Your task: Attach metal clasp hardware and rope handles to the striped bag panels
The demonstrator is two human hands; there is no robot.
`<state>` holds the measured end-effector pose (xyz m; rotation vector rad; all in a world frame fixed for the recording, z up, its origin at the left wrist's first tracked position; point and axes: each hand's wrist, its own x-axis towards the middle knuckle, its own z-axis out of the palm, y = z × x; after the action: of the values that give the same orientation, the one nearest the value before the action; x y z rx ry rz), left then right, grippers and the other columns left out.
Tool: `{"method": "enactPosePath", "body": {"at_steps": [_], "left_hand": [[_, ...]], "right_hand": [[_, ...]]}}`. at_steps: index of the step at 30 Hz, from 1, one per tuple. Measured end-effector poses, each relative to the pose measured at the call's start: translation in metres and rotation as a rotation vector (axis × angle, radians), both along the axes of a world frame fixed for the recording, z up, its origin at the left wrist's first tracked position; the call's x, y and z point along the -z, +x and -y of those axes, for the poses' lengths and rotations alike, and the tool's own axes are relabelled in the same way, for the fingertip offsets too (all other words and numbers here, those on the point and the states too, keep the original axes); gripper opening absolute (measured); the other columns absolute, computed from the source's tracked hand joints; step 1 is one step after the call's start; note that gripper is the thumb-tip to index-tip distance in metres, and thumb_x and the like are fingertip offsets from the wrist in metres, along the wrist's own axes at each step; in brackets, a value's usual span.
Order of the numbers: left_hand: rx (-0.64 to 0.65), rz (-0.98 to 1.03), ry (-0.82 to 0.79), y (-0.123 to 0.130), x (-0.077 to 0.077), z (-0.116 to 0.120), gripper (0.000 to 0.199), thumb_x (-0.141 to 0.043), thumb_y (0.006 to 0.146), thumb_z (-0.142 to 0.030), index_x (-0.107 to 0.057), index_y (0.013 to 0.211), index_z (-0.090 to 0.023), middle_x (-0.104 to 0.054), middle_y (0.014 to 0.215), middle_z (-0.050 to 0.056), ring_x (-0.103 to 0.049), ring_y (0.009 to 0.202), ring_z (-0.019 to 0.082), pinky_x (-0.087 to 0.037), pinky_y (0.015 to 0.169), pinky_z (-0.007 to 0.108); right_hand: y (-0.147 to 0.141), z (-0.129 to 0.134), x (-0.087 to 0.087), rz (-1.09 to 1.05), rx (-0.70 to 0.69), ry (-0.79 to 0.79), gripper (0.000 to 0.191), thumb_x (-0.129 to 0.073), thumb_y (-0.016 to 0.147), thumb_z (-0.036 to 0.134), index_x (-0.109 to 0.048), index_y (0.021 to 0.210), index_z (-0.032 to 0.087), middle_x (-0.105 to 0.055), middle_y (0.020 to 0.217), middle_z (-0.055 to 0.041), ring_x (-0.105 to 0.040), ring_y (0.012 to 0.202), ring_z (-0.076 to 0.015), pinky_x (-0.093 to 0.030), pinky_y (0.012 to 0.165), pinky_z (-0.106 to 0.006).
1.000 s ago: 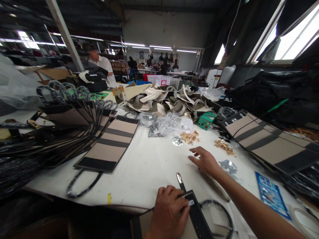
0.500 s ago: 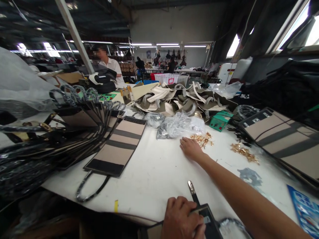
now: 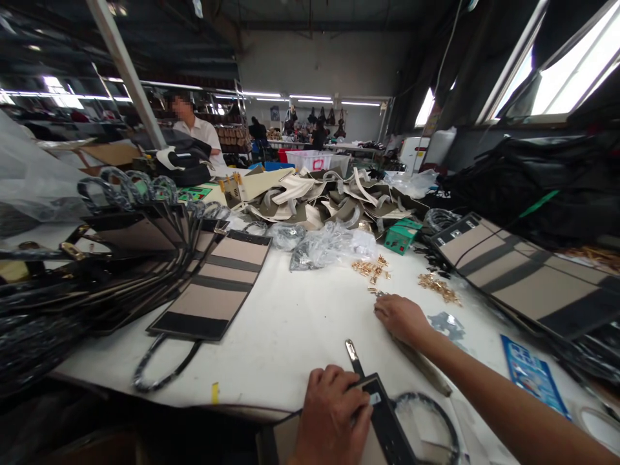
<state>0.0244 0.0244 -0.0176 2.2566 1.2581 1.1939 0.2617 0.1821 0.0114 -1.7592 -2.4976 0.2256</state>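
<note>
My left hand (image 3: 333,410) grips a beige bag panel with a black border (image 3: 382,413) at the table's front edge, thumb and fingers pressed on it. A dark strap with a shiny metal tip (image 3: 351,352) sticks out past the fingers. From the panel's right side loops a plastic-wrapped handle (image 3: 448,420). My right hand (image 3: 404,318) is low over the table, its fingers curled at the far end of a long grey-brown tool (image 3: 429,371). The tool's head is mostly hidden by the hand. Just beyond the fingertips lie small gold metal fittings (image 3: 372,268).
At left, finished-looking bag panels with wrapped handles (image 3: 145,239) fan out beside a flat panel (image 3: 213,284). Clear plastic (image 3: 334,245) and a green box (image 3: 403,236) stand at the back. More fittings (image 3: 440,289), a blue packet (image 3: 533,374) and stacked panels (image 3: 527,271) are at right.
My right hand has moved back from the gold fittings, toward me and to the right, onto the tool, which now shows. My left hand stays on the panel. The view has turned slightly right.
</note>
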Motion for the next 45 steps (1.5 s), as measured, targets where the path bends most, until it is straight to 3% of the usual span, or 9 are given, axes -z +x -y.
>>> {"method": "enactPosePath", "body": {"at_steps": [5, 8, 13, 19, 23, 28, 34, 38, 45], "left_hand": [[0.023, -0.053, -0.004, -0.001, -0.006, 0.002, 0.021, -0.076, 0.078, -0.010, -0.068, 0.089, -0.026, -0.074, 0.103, -0.002, -0.062, 0.097, 0.022, -0.040, 0.080, 0.042], [0.020, -0.061, 0.000, -0.001, -0.008, 0.002, 0.021, -0.075, 0.078, -0.009, -0.068, 0.089, -0.026, -0.074, 0.103, -0.002, -0.063, 0.097, 0.022, -0.041, 0.080, 0.042], [0.021, -0.092, -0.010, -0.002, -0.012, 0.001, 0.018, -0.071, 0.081, -0.009, -0.069, 0.089, -0.025, -0.075, 0.104, 0.001, -0.063, 0.097, 0.023, -0.042, 0.081, 0.042], [0.020, -0.080, -0.017, -0.001, -0.015, 0.000, 0.015, -0.069, 0.083, -0.012, -0.070, 0.090, -0.025, -0.075, 0.102, 0.002, -0.063, 0.097, 0.023, -0.044, 0.081, 0.041], [0.006, -0.047, 0.009, 0.001, -0.007, 0.000, 0.017, -0.068, 0.081, -0.010, -0.070, 0.087, -0.025, -0.074, 0.102, 0.002, -0.063, 0.096, 0.023, -0.043, 0.081, 0.042], [0.007, -0.052, 0.063, -0.001, 0.000, -0.002, 0.019, -0.069, 0.078, -0.010, -0.070, 0.088, -0.027, -0.074, 0.100, 0.000, -0.064, 0.096, 0.022, -0.043, 0.080, 0.040], [-0.015, -0.017, 0.091, 0.001, 0.008, -0.004, 0.018, -0.070, 0.077, -0.011, -0.070, 0.084, -0.027, -0.074, 0.097, 0.000, -0.063, 0.094, 0.023, -0.042, 0.078, 0.040], [-0.021, -0.018, 0.068, 0.003, 0.010, -0.004, 0.018, -0.069, 0.078, -0.010, -0.070, 0.085, -0.027, -0.074, 0.099, 0.002, -0.063, 0.095, 0.023, -0.042, 0.080, 0.041], [0.001, -0.080, -0.013, 0.000, -0.014, 0.001, 0.023, -0.075, 0.077, -0.007, -0.072, 0.088, -0.026, -0.076, 0.102, 0.000, -0.064, 0.097, 0.023, -0.043, 0.082, 0.041]], "right_hand": [[0.004, -0.008, 0.003, -0.066, 0.024, 0.004, 0.041, -0.052, 0.098, 0.036, -0.066, 0.134, 0.023, -0.056, 0.151, -0.0068, -0.052, 0.136, -0.0259, -0.042, 0.113, -0.039], [0.004, -0.010, 0.008, -0.097, -0.006, -0.021, 0.040, -0.055, 0.096, 0.038, -0.069, 0.130, 0.023, -0.053, 0.154, -0.0064, -0.050, 0.139, -0.0275, -0.039, 0.116, -0.042], [0.028, -0.011, 0.008, -0.149, 0.078, -0.056, 0.027, -0.056, 0.094, 0.032, -0.079, 0.107, 0.028, -0.064, 0.142, -0.0020, -0.061, 0.128, -0.0248, -0.046, 0.111, -0.037], [0.059, -0.016, -0.002, -0.171, 0.317, -0.013, 0.036, -0.052, 0.096, 0.037, -0.074, 0.124, 0.027, -0.068, 0.136, -0.0049, -0.068, 0.115, -0.0249, -0.051, 0.102, -0.036], [0.046, -0.027, -0.005, -0.131, 0.428, 0.004, 0.043, -0.058, 0.091, 0.049, -0.073, 0.125, 0.027, -0.072, 0.125, -0.0081, -0.068, 0.108, -0.0299, -0.054, 0.085, -0.039], [0.019, -0.056, -0.009, -0.109, 0.443, -0.025, 0.024, -0.066, 0.084, 0.043, -0.082, 0.091, 0.026, -0.077, 0.099, -0.0070, -0.071, 0.088, -0.0260, -0.051, 0.073, -0.032], [0.034, -0.084, -0.026, -0.186, 0.476, 0.059, 0.053, -0.052, 0.095, 0.059, -0.066, 0.137, 0.029, -0.064, 0.140, -0.0079, -0.066, 0.113, -0.0282, -0.052, 0.086, -0.035], [0.063, -0.065, -0.018, -0.171, 0.411, -0.043, 0.038, -0.070, 0.086, 0.046, -0.076, 0.120, 0.031, -0.071, 0.125, -0.0053, -0.069, 0.103, -0.0265, -0.052, 0.085, -0.034], [0.075, -0.033, -0.002, -0.197, 0.413, -0.089, 0.021, -0.072, 0.082, 0.030, -0.082, 0.100, 0.025, -0.075, 0.105, -0.0065, -0.070, 0.090, -0.0241, -0.051, 0.076, -0.032]]}}
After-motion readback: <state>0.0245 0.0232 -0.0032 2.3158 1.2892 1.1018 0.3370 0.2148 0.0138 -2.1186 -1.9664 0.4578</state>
